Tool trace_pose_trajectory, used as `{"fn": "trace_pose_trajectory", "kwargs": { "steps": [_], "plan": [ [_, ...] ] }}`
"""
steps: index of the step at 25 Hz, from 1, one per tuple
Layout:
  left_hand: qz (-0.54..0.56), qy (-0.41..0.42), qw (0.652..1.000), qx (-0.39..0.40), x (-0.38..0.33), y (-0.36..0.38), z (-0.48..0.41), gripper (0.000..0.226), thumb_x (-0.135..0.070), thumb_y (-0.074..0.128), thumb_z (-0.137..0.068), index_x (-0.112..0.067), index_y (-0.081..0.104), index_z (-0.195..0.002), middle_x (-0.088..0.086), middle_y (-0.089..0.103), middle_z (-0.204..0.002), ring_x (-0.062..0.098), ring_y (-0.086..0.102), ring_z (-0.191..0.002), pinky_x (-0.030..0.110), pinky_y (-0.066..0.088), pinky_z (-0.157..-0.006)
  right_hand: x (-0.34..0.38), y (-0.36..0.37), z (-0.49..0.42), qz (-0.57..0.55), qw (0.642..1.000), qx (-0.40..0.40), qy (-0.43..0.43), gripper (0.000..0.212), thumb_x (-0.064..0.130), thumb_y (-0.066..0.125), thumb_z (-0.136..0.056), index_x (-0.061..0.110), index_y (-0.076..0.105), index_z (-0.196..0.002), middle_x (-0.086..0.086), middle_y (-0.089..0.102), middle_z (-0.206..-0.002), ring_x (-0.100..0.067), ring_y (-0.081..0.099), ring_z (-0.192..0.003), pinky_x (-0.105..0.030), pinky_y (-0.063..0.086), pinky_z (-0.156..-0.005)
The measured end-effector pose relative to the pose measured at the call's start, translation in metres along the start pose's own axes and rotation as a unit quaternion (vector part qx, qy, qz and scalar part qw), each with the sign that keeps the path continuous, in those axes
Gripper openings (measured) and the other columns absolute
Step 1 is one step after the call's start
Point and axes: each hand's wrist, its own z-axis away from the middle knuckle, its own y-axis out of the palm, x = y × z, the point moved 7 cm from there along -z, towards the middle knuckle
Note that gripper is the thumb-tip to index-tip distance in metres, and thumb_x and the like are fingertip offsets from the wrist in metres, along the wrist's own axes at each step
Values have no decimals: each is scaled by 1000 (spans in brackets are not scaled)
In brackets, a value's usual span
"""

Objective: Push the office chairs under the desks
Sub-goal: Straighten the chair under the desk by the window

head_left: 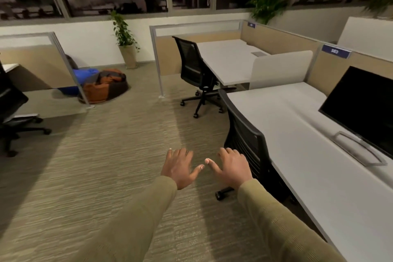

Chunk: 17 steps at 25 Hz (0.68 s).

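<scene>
Both hands hang free over the carpet (106,166), palms down and fingers loosely spread: the left hand (180,168) and the right hand (230,168) hold nothing. Just right of the right hand the near chair (244,134) looks tucked in. Its seat is hidden beneath the near desk (297,144) and its mesh back lies along the desk edge; whether the fingers brush that back cannot be told. The chair that seems to need work is the far chair (191,64), well ahead of both hands. Its wheeled base stands out on the carpet beside the far desk (227,57). Its back stands upright, tall axis vertical, broad face towards the aisle, seat pointing right at the desk. To do it well, set both palms evenly on the top of that back and push square to the desk edge, so the castors roll straight instead of swinging the chair round. Another chair (10,102) waits far off to the left of the left hand.
</scene>
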Motion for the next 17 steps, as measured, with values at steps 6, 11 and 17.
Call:
{"fn": "trace_pose_trajectory", "kwargs": {
  "steps": [6,11,17],
  "plan": [
    [4,-20,1000,-9,25,-4,-84,70,-69,30,-96,-18,48,-140,4,53,-133,25,46,-128,50,21,-120,-6,7,-95,5,1000,-8,-18,70,77,26,-91,18,58,-111,-3,65,-111,-24,60,-103,-40,45,-83],
    [14,-34,999,-13,71,6,-162,71,-70,30,-96,-19,48,-141,3,53,-133,24,46,-128,51,21,-120,0,34,-190,7,1000,-1,-27,70,77,28,-92,18,58,-113,-3,65,-111,-24,60,-103,-39,46,-82],
    [34,-57,998,-16,163,21,-288,69,-70,30,-96,-19,50,-138,2,53,-134,23,46,-128,50,23,-119,12,77,-339,14,999,30,-28,70,77,28,-93,17,56,-117,-3,63,-116,-23,59,-107,-39,46,-87]
  ]
}}
